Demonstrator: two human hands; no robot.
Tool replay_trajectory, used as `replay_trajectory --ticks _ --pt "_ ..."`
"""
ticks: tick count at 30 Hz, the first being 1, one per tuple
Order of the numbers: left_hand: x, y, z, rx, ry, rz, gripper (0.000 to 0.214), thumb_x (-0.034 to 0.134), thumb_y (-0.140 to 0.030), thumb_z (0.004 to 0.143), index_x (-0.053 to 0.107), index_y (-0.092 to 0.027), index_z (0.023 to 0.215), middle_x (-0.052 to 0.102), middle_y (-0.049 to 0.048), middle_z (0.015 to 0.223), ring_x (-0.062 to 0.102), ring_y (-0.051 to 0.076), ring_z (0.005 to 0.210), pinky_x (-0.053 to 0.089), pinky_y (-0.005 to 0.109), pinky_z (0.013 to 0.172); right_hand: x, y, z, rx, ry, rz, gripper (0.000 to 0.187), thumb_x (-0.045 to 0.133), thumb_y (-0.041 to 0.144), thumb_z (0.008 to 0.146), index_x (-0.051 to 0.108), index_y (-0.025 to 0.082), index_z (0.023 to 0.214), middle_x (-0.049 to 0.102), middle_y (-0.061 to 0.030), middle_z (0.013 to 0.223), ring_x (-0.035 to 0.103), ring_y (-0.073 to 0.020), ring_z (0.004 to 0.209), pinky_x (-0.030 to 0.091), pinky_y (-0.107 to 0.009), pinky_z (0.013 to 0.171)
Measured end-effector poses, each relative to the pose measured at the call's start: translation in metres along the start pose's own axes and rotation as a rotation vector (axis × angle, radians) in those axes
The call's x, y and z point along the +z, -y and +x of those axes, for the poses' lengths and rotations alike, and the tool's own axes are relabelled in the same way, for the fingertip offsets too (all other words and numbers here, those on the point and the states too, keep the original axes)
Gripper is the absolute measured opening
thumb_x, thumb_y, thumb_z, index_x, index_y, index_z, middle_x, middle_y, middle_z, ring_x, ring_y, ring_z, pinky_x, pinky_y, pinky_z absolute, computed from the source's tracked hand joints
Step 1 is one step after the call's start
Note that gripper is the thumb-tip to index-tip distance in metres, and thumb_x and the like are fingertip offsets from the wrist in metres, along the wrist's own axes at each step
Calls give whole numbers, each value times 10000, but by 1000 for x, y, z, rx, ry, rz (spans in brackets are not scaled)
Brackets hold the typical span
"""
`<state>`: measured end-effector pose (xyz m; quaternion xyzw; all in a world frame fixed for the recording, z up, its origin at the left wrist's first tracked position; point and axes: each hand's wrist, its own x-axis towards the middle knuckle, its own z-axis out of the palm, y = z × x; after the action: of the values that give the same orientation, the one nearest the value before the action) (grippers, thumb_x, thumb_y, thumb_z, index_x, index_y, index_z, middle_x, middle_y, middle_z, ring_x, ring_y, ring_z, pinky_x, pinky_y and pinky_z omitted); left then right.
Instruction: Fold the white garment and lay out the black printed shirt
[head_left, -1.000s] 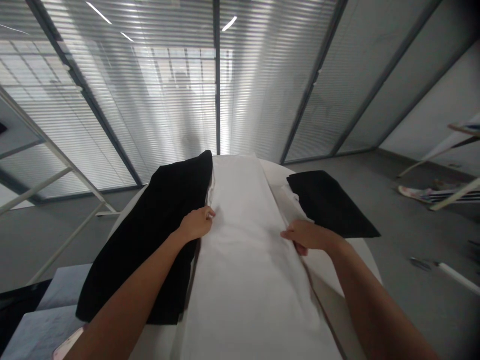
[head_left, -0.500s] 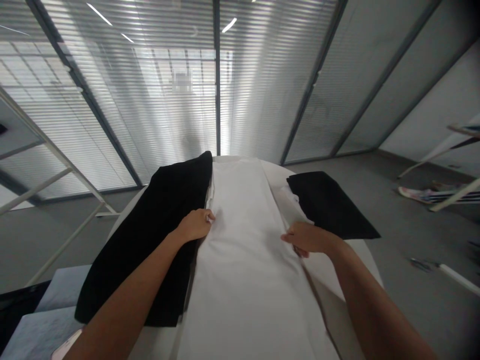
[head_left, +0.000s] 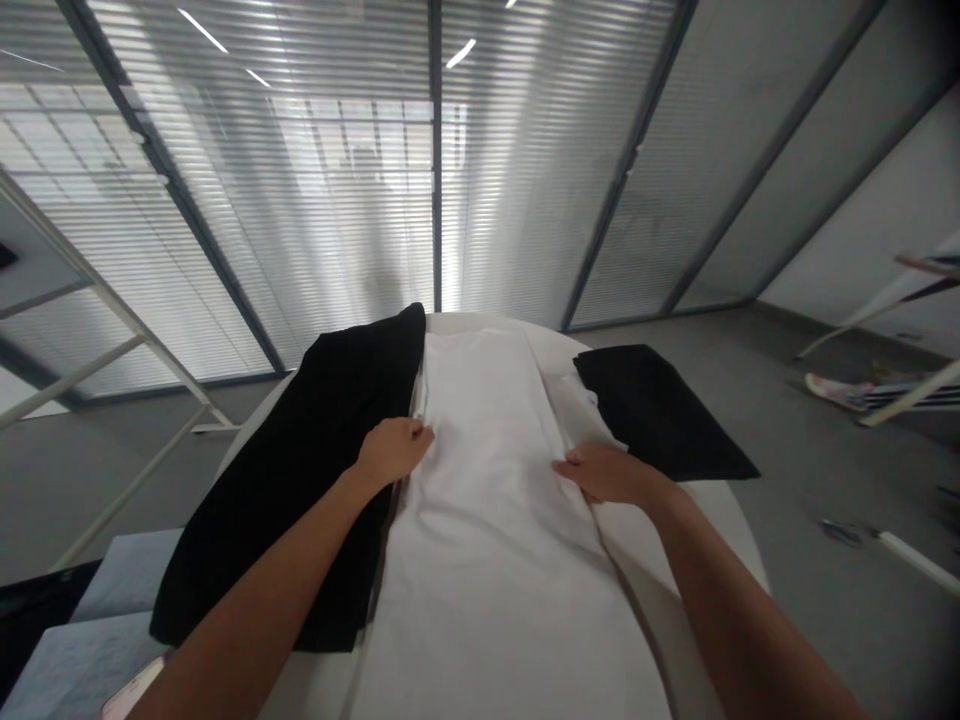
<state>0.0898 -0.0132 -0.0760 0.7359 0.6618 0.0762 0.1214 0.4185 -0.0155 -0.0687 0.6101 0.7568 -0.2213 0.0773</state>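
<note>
A long strip of white cloth (head_left: 487, 400) runs down the middle of a round white table (head_left: 727, 520), with soft wrinkles between my hands. My left hand (head_left: 395, 447) is closed on its left edge, fingertips pinching the cloth. Across from it, my right hand (head_left: 600, 472) pinches the right edge. Black folded cloth (head_left: 300, 450) lies left of the white cloth, partly under my left forearm. Another black folded cloth (head_left: 660, 410) is to the right, just beyond my right hand, overhanging the table's edge. What the white cloth is cannot be made out.
Grey-blue padded seats (head_left: 105, 660) and a phone (head_left: 135, 690) are at the lower left. A pale metal frame (head_left: 142, 340) stands on the left. Behind the table is a glass partition with blinds (head_left: 510, 200). Shoes (head_left: 836, 390) lie on the floor at right.
The far end of the white cloth has slid slightly toward me, and more wrinkles show in it. My right hand has shifted a little inward; both hands keep their hold.
</note>
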Motion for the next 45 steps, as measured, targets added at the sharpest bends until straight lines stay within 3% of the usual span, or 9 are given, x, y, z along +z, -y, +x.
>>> replay_trajectory --ticks 5,12,14,19,27,33,37,41,45 --pt "9 -1 0 -23 -125 32 389 375 -434 938 574 -284 1236 574 75 1199 644 176 819 471 294 730 6 10 10 145 -241 -124 489 276 486 965 641 161 947 679 -158 994 633 -277 938 410 -345 766" --pt "-2 -2 -1 -10 16 79 418 366 -431 934 687 -192 811 673 83 851 650 223 858 455 285 742 0 1 4 -30 -26 -128 370 393 330 917 651 149 722 680 -125 776 640 -229 785 387 -292 658" --pt "-1 -3 -1 -37 -25 61 451 335 -457 946 676 -187 829 669 85 884 649 219 869 455 281 744 -2 0 4 -13 -22 -70 432 347 350 940 653 154 708 674 -120 748 639 -221 765 387 -286 641" --pt "10 -5 -2 -72 -136 66 374 392 -461 931 579 -228 1155 584 91 1134 649 193 842 474 291 735 3 6 16 160 -259 -38 496 302 501 959 663 164 913 693 -132 962 635 -253 922 402 -299 701" --pt "6 -7 -2 -74 -43 74 525 264 -509 962 655 -183 835 653 93 844 652 237 845 467 316 739 -2 -3 11 12 -89 -17 446 365 427 936 624 169 682 664 -100 737 626 -217 754 373 -280 664" --pt "15 -9 -3 -6 -204 81 409 376 -421 947 513 -264 1299 560 84 1172 630 180 878 457 261 689 4 1 18 143 -332 68 378 386 459 927 629 171 923 680 -117 916 622 -230 880 374 -280 712" --pt "14 -3 -1 73 -165 67 330 385 -370 939 631 -253 1125 608 60 1058 626 176 871 450 256 718 9 0 25 169 -318 9 264 432 362 889 626 185 916 679 -103 922 617 -228 880 380 -291 724" --pt "7 2 3 46 -127 -18 354 385 -381 925 661 -200 795 658 53 869 628 181 800 426 252 689 6 -2 22 164 -228 -25 206 485 336 834 627 192 796 678 -94 889 617 -229 859 383 -287 687" --pt "3 10 13 -26 -51 -241 339 427 -356 884 650 -185 696 653 42 714 612 172 687 398 245 621 0 0 21 144 -211 -6 256 463 359 846 625 187 748 678 -119 920 624 -244 884 397 -295 685"
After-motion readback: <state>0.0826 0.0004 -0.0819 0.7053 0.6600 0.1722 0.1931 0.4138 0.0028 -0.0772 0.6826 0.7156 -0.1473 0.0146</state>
